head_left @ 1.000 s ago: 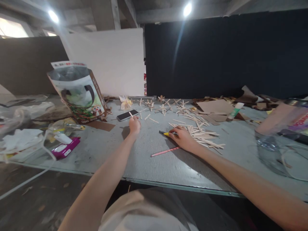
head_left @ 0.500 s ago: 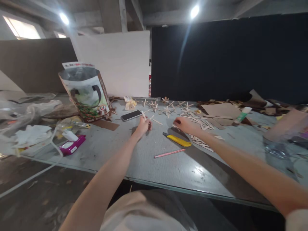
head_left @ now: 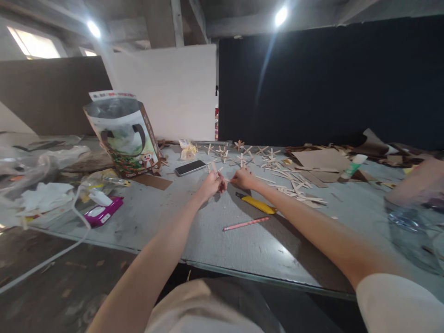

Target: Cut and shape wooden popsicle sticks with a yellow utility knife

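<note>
My left hand (head_left: 212, 184) is closed on thin pale cardboard strips (head_left: 214, 167), which stick up past its fingers. Close by on its right, my right hand (head_left: 243, 178) pinches the end of a narrow strip that reaches toward the left fingers. Whether that strip joins the ones in my left hand is too small to tell. Just below the right hand lies a yellow utility knife (head_left: 258, 204), with a pink pencil (head_left: 246, 224) nearer the table's front edge. Loose cardboard strips (head_left: 294, 182) are spread to the right of my right hand.
Several star-shaped pieces of crossed strips (head_left: 242, 159) stand at the back. A phone (head_left: 190, 168) lies behind my left hand. To the left are a large printed bag (head_left: 126, 138) and a purple tissue pack (head_left: 104, 212); cardboard sheets (head_left: 322, 162) and a glue stick (head_left: 354, 166) lie right.
My right hand has moved left from the loose strips to beside my left hand, a strip now between them. My left hand has shifted slightly right.
</note>
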Demonstrator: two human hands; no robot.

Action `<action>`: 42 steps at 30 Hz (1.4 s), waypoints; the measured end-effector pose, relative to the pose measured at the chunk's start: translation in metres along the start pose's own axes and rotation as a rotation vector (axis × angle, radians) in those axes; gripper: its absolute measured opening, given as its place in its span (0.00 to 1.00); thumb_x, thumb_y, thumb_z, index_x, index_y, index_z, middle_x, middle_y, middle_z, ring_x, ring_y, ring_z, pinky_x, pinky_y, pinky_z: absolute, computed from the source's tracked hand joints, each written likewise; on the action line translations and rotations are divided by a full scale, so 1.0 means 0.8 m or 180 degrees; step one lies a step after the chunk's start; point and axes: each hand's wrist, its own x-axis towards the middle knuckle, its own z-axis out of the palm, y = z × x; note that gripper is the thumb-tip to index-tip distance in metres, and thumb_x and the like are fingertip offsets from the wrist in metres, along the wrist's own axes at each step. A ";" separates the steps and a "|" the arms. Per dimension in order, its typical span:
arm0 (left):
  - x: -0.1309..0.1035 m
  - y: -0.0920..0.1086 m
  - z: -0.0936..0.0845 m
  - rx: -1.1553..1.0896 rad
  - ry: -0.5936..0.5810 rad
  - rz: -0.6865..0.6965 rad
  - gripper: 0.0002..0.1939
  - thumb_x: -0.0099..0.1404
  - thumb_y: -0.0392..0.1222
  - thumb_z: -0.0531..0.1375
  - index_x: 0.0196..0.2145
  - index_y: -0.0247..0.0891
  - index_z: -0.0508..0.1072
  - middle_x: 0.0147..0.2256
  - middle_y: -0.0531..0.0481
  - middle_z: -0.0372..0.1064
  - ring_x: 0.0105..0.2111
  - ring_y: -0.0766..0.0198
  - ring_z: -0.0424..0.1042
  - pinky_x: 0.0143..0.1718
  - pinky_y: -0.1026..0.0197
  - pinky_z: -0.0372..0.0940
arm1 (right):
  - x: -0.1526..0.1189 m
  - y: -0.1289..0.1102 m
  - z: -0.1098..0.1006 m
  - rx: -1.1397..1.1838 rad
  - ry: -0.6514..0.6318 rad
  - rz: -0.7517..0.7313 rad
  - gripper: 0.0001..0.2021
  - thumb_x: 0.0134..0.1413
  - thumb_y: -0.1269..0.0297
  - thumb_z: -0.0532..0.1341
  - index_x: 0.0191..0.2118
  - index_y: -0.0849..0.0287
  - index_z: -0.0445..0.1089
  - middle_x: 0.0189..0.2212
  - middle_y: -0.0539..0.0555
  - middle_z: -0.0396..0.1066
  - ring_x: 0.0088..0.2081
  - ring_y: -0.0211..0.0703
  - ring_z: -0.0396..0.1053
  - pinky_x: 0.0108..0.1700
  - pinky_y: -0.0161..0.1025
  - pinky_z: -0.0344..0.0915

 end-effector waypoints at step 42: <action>-0.034 0.022 0.055 0.0473 -0.0464 0.0409 0.16 0.72 0.37 0.57 0.55 0.41 0.70 0.22 0.53 0.69 0.17 0.62 0.67 0.21 0.62 0.61 | -0.168 0.001 -0.053 0.1556 0.1226 -0.0469 0.17 0.65 0.59 0.57 0.46 0.58 0.82 0.42 0.59 0.83 0.40 0.50 0.78 0.43 0.42 0.71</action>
